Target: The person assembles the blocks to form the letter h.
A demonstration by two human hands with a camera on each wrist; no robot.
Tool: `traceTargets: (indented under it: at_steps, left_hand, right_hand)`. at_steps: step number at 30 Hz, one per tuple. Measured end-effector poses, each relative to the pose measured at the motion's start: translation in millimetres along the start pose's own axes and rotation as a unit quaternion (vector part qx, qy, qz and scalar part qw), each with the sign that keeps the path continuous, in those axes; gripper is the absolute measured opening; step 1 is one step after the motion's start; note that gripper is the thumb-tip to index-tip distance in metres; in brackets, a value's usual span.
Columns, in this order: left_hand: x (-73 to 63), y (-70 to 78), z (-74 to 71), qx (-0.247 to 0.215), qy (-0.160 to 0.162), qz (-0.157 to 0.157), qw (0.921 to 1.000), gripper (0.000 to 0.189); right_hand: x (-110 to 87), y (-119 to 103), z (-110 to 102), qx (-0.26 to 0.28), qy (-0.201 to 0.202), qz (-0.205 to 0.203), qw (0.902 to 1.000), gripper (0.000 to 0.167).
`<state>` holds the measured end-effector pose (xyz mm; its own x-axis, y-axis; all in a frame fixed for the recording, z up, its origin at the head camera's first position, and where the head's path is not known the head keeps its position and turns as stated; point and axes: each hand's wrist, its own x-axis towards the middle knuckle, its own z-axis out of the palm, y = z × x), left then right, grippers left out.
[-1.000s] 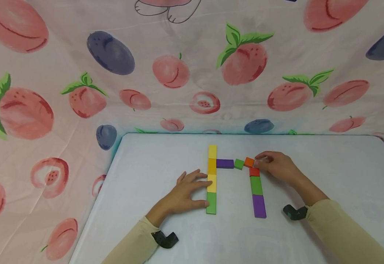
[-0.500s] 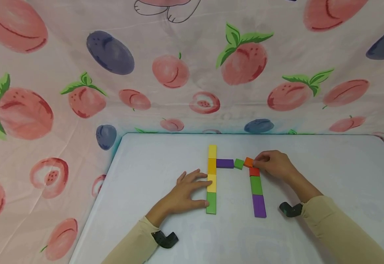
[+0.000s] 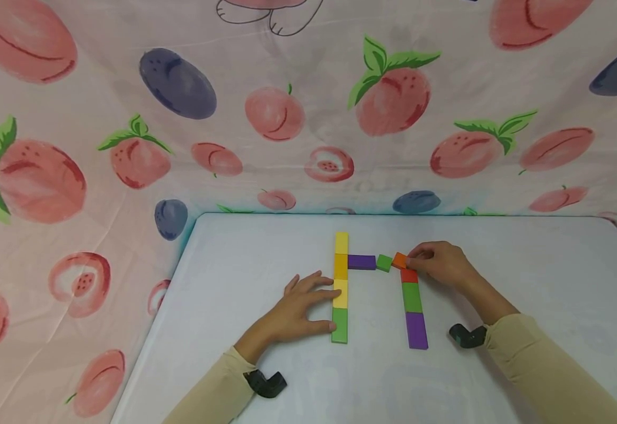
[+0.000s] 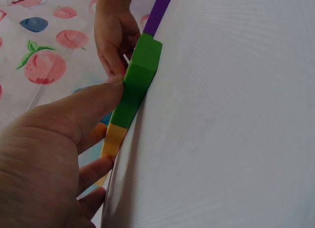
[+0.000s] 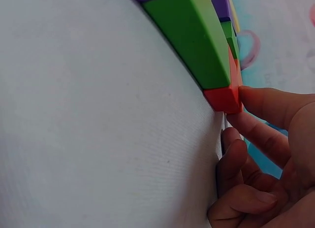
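Two columns of coloured wooden blocks lie on a white table, joined across by a row. My left hand (image 3: pixel 298 312) rests along the left column, its spread fingers touching the lower yellow block (image 3: pixel 342 299) and its thumb the green block (image 3: pixel 339 333). With thumb and index finger, my right hand (image 3: pixel 443 265) pinches the right corner of a small tilted orange block (image 3: pixel 399 260). Just below that sits a red block (image 3: pixel 408 275), then a green block (image 5: pixel 189 41) and a purple block (image 3: pixel 417 331). The right hand's other fingers are curled in the right wrist view.
A purple block (image 3: pixel 361 262) and a small turned green cube (image 3: pixel 384 263) bridge towards the orange block. Two more yellow blocks top the left column. A fruit-print cloth (image 3: pixel 287 65) hangs behind the table (image 3: pixel 234 253). Black wrist mounts (image 3: pixel 266 384) stick out from both sleeves.
My right hand has shifted slightly left, its fingertips closing in on the orange block, which has barely moved. The left hand stays where it was.
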<state>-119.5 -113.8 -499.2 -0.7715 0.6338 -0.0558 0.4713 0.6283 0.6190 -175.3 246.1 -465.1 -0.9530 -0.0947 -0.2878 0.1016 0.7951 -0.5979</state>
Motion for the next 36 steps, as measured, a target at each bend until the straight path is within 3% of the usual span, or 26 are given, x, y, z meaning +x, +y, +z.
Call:
traceTargets:
  at_steps: [36]
  left_hand:
    - [-0.6, 1.3, -0.3, -0.001, 0.003, 0.004, 1.0000, 0.061]
  right_hand:
    - [0.3, -0.2, 0.7, -0.008, 0.007, -0.001, 0.9999, 0.036]
